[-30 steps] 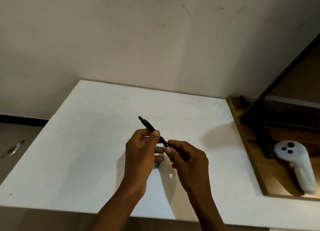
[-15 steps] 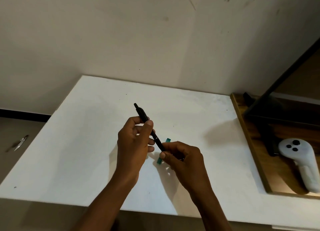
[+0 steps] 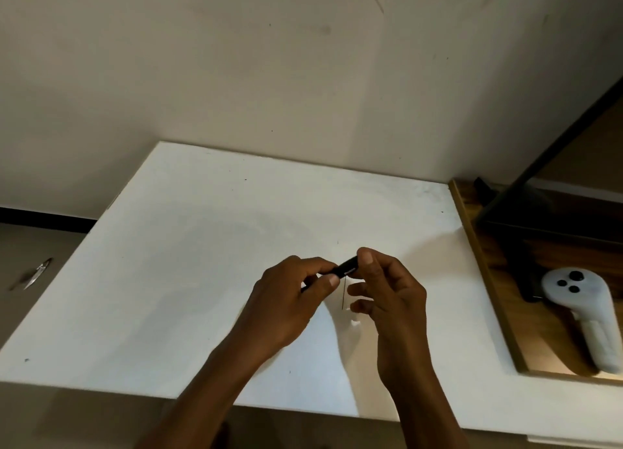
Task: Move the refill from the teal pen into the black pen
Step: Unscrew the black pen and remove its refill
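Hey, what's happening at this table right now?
A person holds a black pen over the white table with both hands. The left hand grips one end, the right hand pinches the other. A thin dark rod hangs just below the pen; it may be the refill, but that is unclear. The teal pen is not in view. A white controller lies off to the right.

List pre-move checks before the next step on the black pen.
1. Slim black pen pinched by left hand and right hand: ok.
2. Thin dark line below the pen is the refill: cannot tell.
3. Sight of teal pen: not ok, none visible.
4. Refill seated in the black pen: cannot tell.
5. Hands over flat white table: ok.
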